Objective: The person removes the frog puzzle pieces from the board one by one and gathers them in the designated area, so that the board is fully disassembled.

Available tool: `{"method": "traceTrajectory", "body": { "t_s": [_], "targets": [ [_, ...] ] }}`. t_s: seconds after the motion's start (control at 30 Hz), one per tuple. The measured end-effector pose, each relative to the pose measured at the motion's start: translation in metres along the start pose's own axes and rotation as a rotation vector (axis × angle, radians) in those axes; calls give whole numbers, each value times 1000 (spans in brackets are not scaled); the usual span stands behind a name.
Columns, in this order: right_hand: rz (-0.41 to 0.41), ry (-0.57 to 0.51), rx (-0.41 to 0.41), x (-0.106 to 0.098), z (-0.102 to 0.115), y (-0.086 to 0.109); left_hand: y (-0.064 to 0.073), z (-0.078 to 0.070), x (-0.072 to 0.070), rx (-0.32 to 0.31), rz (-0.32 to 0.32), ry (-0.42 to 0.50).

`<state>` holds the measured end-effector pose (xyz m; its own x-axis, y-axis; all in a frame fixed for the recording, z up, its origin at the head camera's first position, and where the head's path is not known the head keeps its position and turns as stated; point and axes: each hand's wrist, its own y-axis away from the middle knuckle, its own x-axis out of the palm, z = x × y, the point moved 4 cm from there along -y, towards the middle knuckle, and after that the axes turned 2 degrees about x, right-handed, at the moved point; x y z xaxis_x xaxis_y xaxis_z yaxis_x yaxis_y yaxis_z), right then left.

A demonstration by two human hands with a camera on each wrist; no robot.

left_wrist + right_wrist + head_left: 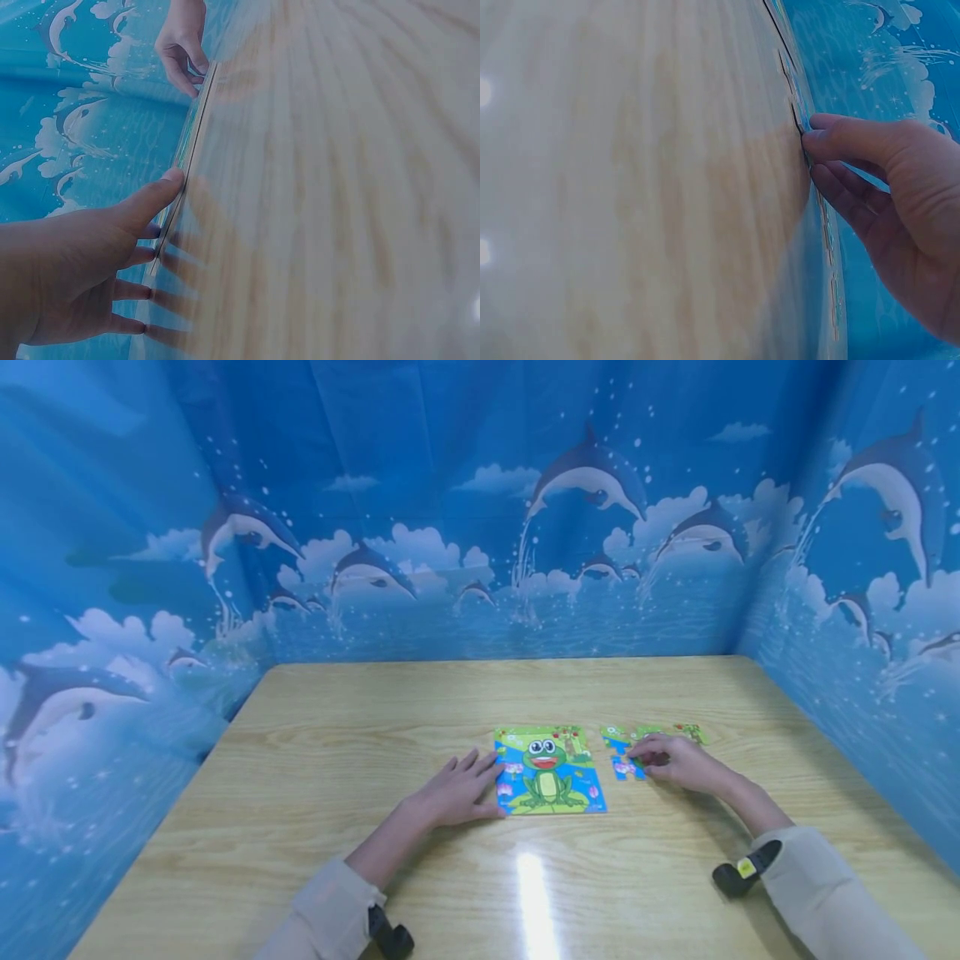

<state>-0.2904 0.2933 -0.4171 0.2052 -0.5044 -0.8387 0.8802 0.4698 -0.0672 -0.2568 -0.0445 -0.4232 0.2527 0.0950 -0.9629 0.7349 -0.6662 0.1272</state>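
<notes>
A square frog picture puzzle (549, 785) lies flat on the table. My left hand (459, 792) rests along its left side, fingers spread and fairly straight. In the left wrist view, the thumb of the left hand (90, 247) touches the thin edge of the picture puzzle (196, 139). To the right of the picture lie several loose puzzle pieces (622, 768) in blue, green and pink. Over them, my right hand (686, 764) pinches a puzzle piece between thumb and forefinger, low at the tabletop. Its fingers, seen in the right wrist view, partly hide that piece (802, 133).
The wooden table (337, 718) has a bright light reflection in front of the picture. A blue curtain (420, 593) printed with dolphins and clouds stands around the back and sides. More loose pieces (692, 732) lie just beyond the right hand.
</notes>
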Motion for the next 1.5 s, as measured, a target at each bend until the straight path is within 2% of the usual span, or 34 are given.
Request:
{"method": "traceTrajectory", "body": {
  "t_s": [0.33, 0.57, 0.67, 0.83, 1.07, 1.23, 1.5],
  "targets": [
    [7, -23, 16, 0, -2, -1, -1, 1, 1, 0, -1, 13],
    [-41, -43, -40, -1, 10, -2, 0, 0, 1, 13, -14, 2],
    [-49, -49, -72, -1, 22, -6, 1, -2, 0, 44, -34, -18],
    [-34, -60, -101, 4, 40, -15, 1, -4, -2, 133, -77, -51],
    [4, -101, -140, 18, 61, -35, 2, -5, -2, 256, -69, -115],
    [59, -107, -121, 32, 72, -48, 3, -7, -2, 276, -53, -144],
    [121, -78, -104, 47, 83, -61, 2, -8, -3, 267, -51, -136]
  ]
}}
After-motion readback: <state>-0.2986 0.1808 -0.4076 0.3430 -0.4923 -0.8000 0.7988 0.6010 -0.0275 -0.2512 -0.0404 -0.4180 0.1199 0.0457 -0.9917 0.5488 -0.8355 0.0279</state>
